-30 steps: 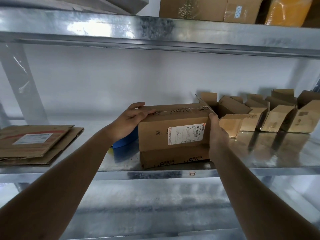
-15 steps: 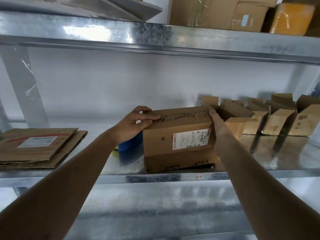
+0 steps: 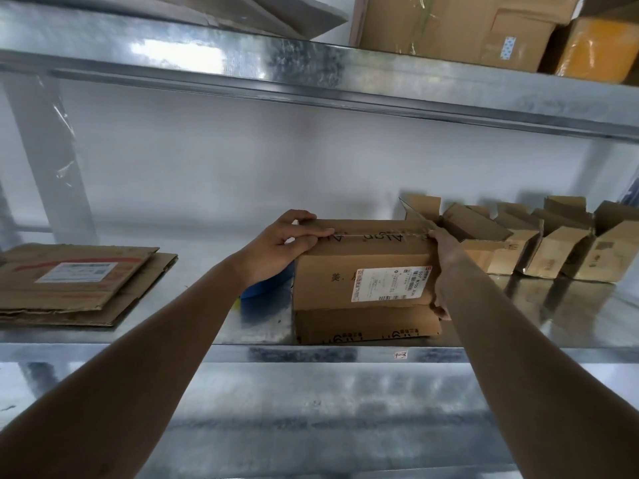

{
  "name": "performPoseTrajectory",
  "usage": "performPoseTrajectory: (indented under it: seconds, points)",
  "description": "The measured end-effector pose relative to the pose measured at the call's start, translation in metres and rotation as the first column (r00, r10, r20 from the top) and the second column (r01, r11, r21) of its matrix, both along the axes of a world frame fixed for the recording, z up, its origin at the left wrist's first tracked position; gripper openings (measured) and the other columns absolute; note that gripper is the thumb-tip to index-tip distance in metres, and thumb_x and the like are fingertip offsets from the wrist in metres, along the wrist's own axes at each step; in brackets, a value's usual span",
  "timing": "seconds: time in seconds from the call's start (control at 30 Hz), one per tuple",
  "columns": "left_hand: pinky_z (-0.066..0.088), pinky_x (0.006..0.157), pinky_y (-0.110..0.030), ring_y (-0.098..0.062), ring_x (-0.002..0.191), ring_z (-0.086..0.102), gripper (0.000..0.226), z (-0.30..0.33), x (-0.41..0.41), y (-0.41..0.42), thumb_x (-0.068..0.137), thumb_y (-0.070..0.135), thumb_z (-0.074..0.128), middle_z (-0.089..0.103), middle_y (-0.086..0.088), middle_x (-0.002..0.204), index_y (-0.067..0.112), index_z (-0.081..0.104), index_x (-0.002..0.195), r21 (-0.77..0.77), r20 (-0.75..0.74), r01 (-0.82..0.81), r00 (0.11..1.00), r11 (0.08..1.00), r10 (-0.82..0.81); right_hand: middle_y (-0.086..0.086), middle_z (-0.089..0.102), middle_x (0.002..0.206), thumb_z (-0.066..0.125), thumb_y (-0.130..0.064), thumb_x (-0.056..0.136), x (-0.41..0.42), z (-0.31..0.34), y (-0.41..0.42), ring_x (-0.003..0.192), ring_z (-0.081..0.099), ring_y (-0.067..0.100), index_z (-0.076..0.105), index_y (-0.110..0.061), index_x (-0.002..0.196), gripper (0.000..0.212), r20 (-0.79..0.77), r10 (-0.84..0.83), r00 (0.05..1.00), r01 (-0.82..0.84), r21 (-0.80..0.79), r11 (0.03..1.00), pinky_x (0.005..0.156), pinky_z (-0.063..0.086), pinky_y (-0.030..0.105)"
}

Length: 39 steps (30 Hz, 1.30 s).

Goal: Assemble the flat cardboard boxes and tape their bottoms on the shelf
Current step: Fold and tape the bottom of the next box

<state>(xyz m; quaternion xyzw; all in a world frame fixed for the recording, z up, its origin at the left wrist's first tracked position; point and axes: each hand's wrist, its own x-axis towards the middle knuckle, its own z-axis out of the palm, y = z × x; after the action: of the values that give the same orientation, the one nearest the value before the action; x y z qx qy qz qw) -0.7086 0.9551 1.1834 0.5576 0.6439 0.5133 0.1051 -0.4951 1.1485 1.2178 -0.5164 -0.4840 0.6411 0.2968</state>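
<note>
A brown cardboard box (image 3: 363,271) with a white shipping label stands near the front edge of the metal shelf (image 3: 138,350), flaps folded shut on top. A clear strip of tape runs along its top seam. My left hand (image 3: 287,243) grips the box's top left corner, fingers curled over the top. My right hand (image 3: 446,267) holds the right end, fingertips at the top right corner and thumb on the lower front. A blue tape roll (image 3: 262,288) lies behind my left wrist, mostly hidden.
A stack of flat cardboard boxes (image 3: 79,278) lies on the shelf's left. Several small assembled boxes (image 3: 553,250) with open flaps line the right, close to my right hand. The upper shelf (image 3: 311,67) carries larger boxes (image 3: 466,25). A steel upright (image 3: 48,160) stands at the left.
My left hand's fingers have curled further over the top and slid along the seam. My right hand has moved up the box's right end to the top corner.
</note>
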Motion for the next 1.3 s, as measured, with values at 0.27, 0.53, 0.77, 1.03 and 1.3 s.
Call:
performPoseTrajectory:
  seconds: [0.27,0.53,0.77,1.03,1.3]
  points:
    - [0.059,0.074,-0.037,-0.031,0.085,0.067,0.02,-0.023,-0.006,0.003,0.11,0.017,0.049,0.063,-0.024,0.109,0.004,0.059,0.12,-0.144,0.536,-0.236,0.798,0.961,0.276,0.005,0.072,0.11,0.069,-0.069,0.08,-0.002,-0.006,0.001,0.08,0.063,0.023,0.059,-0.02,0.117,0.062,0.002,-0.068,0.998,0.068,-0.046,0.997,0.059,0.039,0.035]
    - [0.062,0.079,-0.043,-0.03,0.095,0.076,0.037,-0.033,0.019,0.015,0.108,0.046,0.049,0.079,-0.012,0.099,0.019,0.063,0.129,-0.286,0.756,-0.062,0.598,0.956,0.265,0.008,0.073,0.093,0.067,-0.081,0.065,0.004,-0.006,0.007,0.087,0.063,0.03,0.058,-0.019,0.103,0.074,-0.003,-0.107,0.994,0.106,-0.127,0.986,0.095,0.046,0.046]
    - [0.06,0.091,-0.053,-0.035,0.11,0.072,0.035,-0.033,0.018,0.02,0.105,0.054,0.051,0.073,-0.015,0.122,0.027,0.062,0.126,-0.201,0.818,-0.018,0.548,0.979,0.178,0.007,0.074,0.092,0.069,-0.08,0.068,0.012,-0.003,0.006,0.086,0.062,0.028,0.061,-0.02,0.097,0.068,-0.02,-0.077,0.997,0.075,-0.102,0.992,0.088,0.047,0.041]
    - [0.063,0.081,-0.045,-0.03,0.105,0.069,0.08,-0.034,-0.005,0.009,0.078,0.08,0.069,0.07,-0.011,0.116,0.024,0.057,0.134,-0.455,0.666,-0.063,0.638,0.889,0.386,0.005,0.074,0.102,0.065,-0.078,0.07,0.007,-0.002,0.003,0.086,0.064,0.027,0.06,-0.023,0.109,0.067,-0.039,-0.11,0.993,0.107,-0.081,0.991,0.081,0.046,0.041]
    - [0.059,0.06,-0.03,-0.023,0.088,0.066,0.057,-0.026,-0.006,0.001,0.098,0.066,0.053,0.067,-0.011,0.11,0.019,0.06,0.129,-0.591,0.407,-0.204,0.76,0.781,0.507,0.002,0.072,0.107,0.065,-0.076,0.069,-0.007,-0.003,0.01,0.085,0.066,0.023,0.06,-0.024,0.118,0.071,0.004,-0.128,0.992,0.128,-0.035,0.991,0.056,0.04,0.037]
